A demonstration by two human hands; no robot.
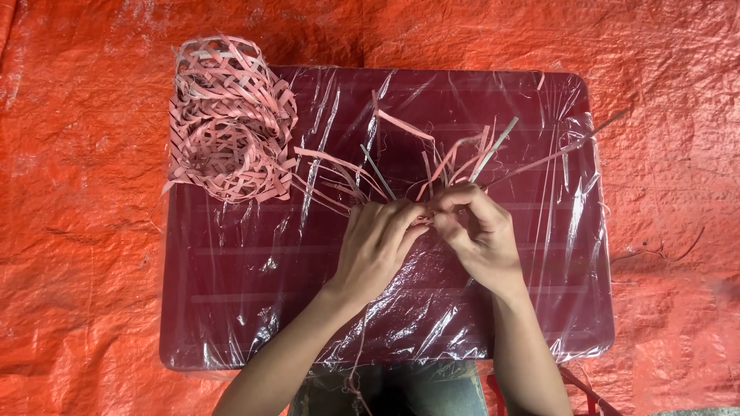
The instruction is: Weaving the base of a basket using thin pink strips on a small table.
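A bundle of thin pink and grey strips fans out from between my two hands near the middle of a dark red table. My left hand pinches the strips where they cross, fingers curled over them. My right hand grips the same crossing from the right, thumb and forefinger closed on a strip. The crossing itself is hidden by my fingers. Loose strip ends reach left, up and to the right.
The small dark red table is wrapped in clear plastic film. Woven pink strip baskets lie stacked at its far left corner. An orange tarp covers the ground all around. My knees show under the near edge.
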